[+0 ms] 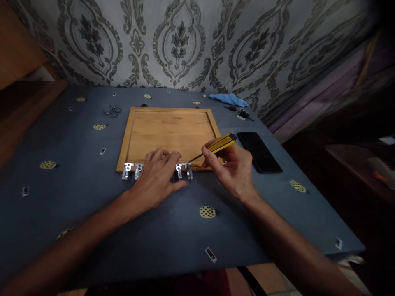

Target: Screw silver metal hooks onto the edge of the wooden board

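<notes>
A wooden board [173,131] with a raised frame lies flat on the table. Along its near edge runs a metal hook rail [128,167], its silver hooks pointing towards me. My left hand [159,176] holds the rail against the board, fingers bent over it and thumb out to the side; the rail's middle is hidden beneath. In my right hand [231,168] is a yellow and black screwdriver [219,143], slanted down to the left. Its tip meets the rail near the right end; whether a screw sits there is too small to tell.
A black phone [259,152] lies right of the board. Behind it are dark keys [242,112] and a blue cloth [228,99]. Small metal rings [113,110] lie at the back left. The table [77,172] meets a patterned wall; its right edge slants towards me.
</notes>
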Motion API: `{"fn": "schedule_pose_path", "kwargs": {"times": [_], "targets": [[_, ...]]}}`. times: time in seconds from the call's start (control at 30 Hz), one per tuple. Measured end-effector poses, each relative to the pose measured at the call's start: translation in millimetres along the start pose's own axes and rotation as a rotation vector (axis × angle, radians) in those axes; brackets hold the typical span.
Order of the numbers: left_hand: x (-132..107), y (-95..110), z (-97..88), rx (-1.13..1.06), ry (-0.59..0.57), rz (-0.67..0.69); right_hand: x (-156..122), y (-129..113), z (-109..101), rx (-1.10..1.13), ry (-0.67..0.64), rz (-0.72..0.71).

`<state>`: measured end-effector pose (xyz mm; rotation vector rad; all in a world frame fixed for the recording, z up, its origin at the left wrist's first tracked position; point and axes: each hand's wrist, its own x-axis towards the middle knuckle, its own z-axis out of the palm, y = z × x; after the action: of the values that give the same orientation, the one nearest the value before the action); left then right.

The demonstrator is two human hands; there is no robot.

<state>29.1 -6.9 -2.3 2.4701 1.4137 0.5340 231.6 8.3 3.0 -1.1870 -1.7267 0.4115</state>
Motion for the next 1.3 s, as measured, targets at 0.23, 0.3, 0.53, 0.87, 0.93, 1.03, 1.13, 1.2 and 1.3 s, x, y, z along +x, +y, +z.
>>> {"fn": "schedule_pose_path", "kwargs": {"times": [0.23, 0.3, 0.53, 0.87, 0.93, 1.03, 1.13, 1.2, 1.3], "targets": [[-0.4, 0.7, 0.5, 0.003, -0.007, 0.007, 0.3, 1.7, -1.1, 0.016, 0.033, -0.028], [-0.5, 1.7, 0.6, -0.001, -0.007, 0.013, 0.5, 1.8, -1.1, 0.026, 0.025, -0.036], [-0.4, 4.2, 0.8, -0.011, -0.010, 0.026, 0.1, 4.0, -0.2, 0.053, -0.005, -0.009], [9.0, 14.0, 4.2, 0.006, -0.065, 0.033, 0.1, 4.5, 0.0, 0.060, 0.056, -0.032], [11.0, 15.2, 5.7, 0.010, -0.066, 0.036, -0.2, 4.1, -0.7, 0.057, 0.065, -0.026], [12.9, 15.3, 7.8, 0.017, -0.053, 0.027, -0.6, 4.2, -1.0, 0.051, 0.078, -0.030], [13.6, 13.9, 9.9, 0.027, -0.042, 0.020, -0.6, 4.4, -0.8, 0.062, 0.084, -0.037], [13.8, 12.7, 11.4, 0.031, -0.033, 0.019, -0.6, 4.5, -0.9, 0.053, 0.088, -0.040], [14.0, 11.2, 13.1, 0.027, -0.020, 0.014, -0.9, 5.1, -1.4, 0.043, 0.083, -0.041]]}}
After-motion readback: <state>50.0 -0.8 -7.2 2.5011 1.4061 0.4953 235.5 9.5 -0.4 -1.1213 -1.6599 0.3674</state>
